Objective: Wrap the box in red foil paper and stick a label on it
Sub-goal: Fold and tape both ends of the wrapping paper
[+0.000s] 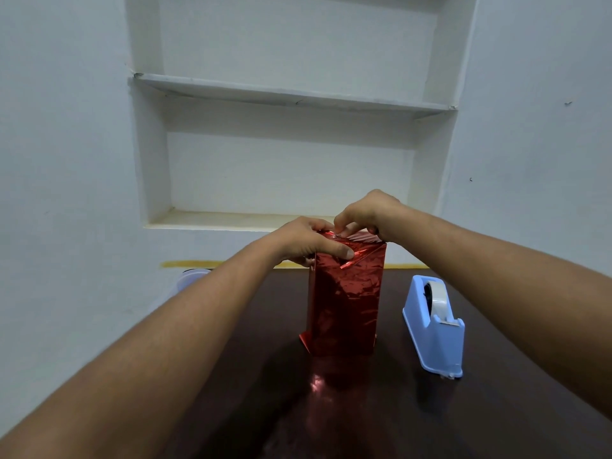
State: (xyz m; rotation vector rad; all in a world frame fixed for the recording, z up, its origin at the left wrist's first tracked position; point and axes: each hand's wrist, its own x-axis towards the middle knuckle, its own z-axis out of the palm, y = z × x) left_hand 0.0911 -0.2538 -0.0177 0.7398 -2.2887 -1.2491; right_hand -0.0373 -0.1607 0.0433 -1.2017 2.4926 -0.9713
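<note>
Both bare forearms reach forward from the lower corners and meet at the top of the tall upright box wrapped in shiny red foil paper (346, 296), which stands on end on the dark glossy wooden table (496, 409). The left hand (306, 241) lies over the box's upper left corner, palm down, its thumb pressed flat against the near face just under the top edge and its fingers curled over the top, so it is clamped on the foil there. The right hand (367, 210) arches above the top edge from the other side, wrist raised, fingertips (344, 232) pinched together on the folded foil at the top; whether a piece of tape sits under them cannot be told.

Below the grip, a diagonal crease runs across the near face, and a small loose flap of foil sticks out at the box's lower left corner. The table surface mirrors the red.

To the right of the grip and lower, well apart from the box, a pale blue plastic tape dispenser (433, 326) holding a roll of clear tape stands beneath the right forearm. Beyond the hands, a white recessed wall shelf (291, 97) is set in the pale wall.
</note>
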